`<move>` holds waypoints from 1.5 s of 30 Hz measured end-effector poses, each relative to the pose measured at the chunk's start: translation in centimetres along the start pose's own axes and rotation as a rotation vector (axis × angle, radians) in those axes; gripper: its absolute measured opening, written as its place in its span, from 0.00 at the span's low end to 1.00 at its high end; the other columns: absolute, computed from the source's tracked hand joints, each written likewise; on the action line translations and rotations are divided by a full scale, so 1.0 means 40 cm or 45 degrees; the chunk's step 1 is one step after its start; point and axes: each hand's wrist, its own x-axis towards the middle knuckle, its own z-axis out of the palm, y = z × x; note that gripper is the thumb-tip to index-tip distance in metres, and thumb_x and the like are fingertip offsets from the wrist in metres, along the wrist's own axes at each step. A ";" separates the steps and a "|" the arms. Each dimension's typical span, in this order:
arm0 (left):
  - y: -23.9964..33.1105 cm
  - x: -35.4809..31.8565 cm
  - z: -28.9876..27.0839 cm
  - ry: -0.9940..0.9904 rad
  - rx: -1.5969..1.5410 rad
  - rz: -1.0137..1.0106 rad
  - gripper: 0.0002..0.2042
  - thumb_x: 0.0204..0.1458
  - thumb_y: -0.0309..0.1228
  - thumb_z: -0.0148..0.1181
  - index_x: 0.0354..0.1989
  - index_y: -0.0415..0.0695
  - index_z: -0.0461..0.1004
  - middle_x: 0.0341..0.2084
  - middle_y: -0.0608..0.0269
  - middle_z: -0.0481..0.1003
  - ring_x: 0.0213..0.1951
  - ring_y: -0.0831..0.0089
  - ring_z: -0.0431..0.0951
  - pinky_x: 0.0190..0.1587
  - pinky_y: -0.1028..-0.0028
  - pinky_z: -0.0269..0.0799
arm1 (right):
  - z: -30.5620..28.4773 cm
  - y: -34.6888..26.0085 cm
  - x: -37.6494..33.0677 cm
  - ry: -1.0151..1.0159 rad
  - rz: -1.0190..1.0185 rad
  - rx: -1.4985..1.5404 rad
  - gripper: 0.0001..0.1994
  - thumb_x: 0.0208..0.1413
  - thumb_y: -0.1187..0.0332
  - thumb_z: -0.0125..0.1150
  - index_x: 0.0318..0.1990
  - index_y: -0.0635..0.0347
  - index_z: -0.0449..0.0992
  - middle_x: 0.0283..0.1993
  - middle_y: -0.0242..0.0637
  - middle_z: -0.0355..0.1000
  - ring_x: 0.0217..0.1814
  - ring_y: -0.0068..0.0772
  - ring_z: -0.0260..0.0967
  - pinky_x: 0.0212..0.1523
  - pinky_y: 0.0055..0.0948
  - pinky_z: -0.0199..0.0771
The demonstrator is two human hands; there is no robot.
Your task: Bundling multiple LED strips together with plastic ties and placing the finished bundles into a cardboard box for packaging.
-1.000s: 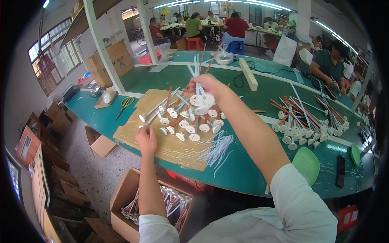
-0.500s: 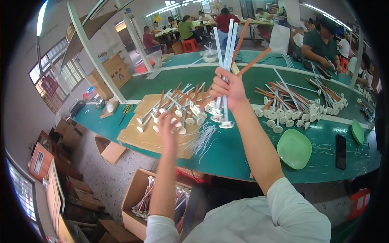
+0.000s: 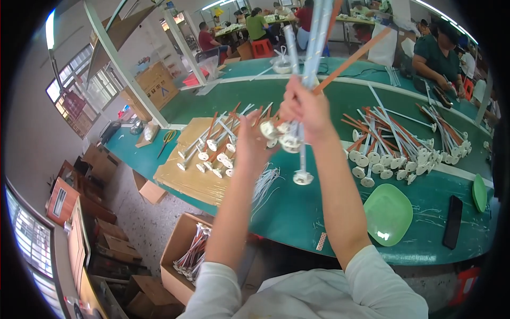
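Note:
My right hand [image 3: 308, 109] is wrapped round a bundle of long flat strips [image 3: 317, 45], some silvery and some orange-brown, held upright above the table. Round white disc ends [image 3: 289, 141] hang below the fist, one lower than the others. Beside these discs is my left hand [image 3: 252, 139], slightly blurred, its fingers raised and apart; whether it touches a disc I cannot tell. Similar disc-ended strips [image 3: 212, 144] lie on a cardboard sheet [image 3: 186, 178] to the left, partly hidden by my left arm. A larger pile of them [image 3: 390, 151] is on the right.
Thin white ties [image 3: 265, 183] lie on the green table [image 3: 297, 223]. A green plate [image 3: 388, 215] and a black phone [image 3: 452, 222] are to the right, scissors [image 3: 167, 142] to the left. A carton [image 3: 172, 255] of strips stands below. A co-worker [image 3: 438, 61] sits across the table.
My left hand has risen from the cardboard pile, moving right to the bundle's discs. The bundle now looks larger and reaches past the top edge. The whole view has shifted slightly.

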 end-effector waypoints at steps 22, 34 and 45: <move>-0.102 0.446 -0.161 0.021 2.853 0.016 0.48 0.33 0.46 0.68 0.64 0.38 0.52 0.47 0.31 0.68 0.49 0.44 0.73 0.51 0.61 0.73 | 0.002 -0.261 -0.125 0.401 -0.565 -0.254 0.13 0.63 0.63 0.51 0.26 0.56 0.65 0.13 0.21 0.48 0.12 0.15 0.43 0.21 0.21 0.47; -0.110 0.517 -0.190 -0.184 2.566 -0.107 0.17 0.26 0.35 0.70 0.26 0.36 0.79 0.28 0.49 0.80 0.35 0.60 0.82 0.39 0.67 0.77 | -0.007 -0.263 -0.114 0.360 -0.530 -0.241 0.13 0.60 0.63 0.54 0.25 0.55 0.66 0.12 0.21 0.49 0.11 0.14 0.44 0.21 0.20 0.48; 0.006 0.436 -0.259 0.323 2.133 0.653 0.14 0.27 0.25 0.72 0.23 0.39 0.72 0.21 0.60 0.76 0.24 0.71 0.76 0.30 0.71 0.73 | -0.034 -0.232 -0.089 0.403 -0.507 -0.092 0.10 0.57 0.65 0.59 0.25 0.55 0.69 0.12 0.21 0.52 0.12 0.14 0.48 0.20 0.20 0.48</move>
